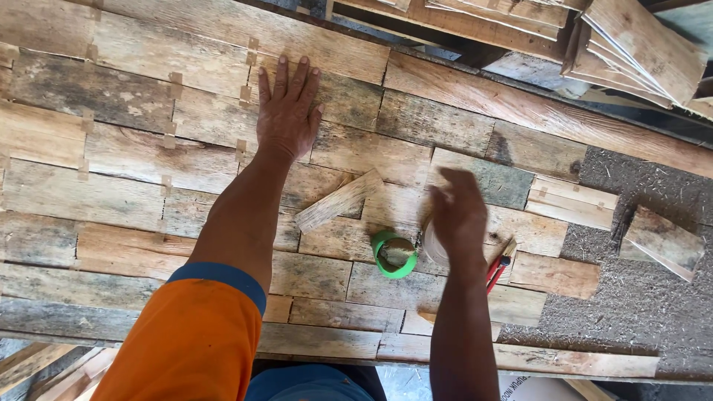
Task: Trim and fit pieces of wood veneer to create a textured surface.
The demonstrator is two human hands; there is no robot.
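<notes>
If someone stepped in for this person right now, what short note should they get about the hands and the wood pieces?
Left hand: flat, palm down, fingers spread on the patchwork of wood veneer pieces.
Right hand: blurred in motion above a pale tape roll; whether it grips anything is unclear.
Nearby: green tape roll, a loose wood strip lying on top, a red-handled tool.
Done: many seams at left already carry small tape tabs.
Left: seams around the right hand show none.

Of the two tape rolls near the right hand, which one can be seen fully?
The green roll, lying flat just left of the right hand. The pale roll beside it is partly hidden under that hand.
</notes>
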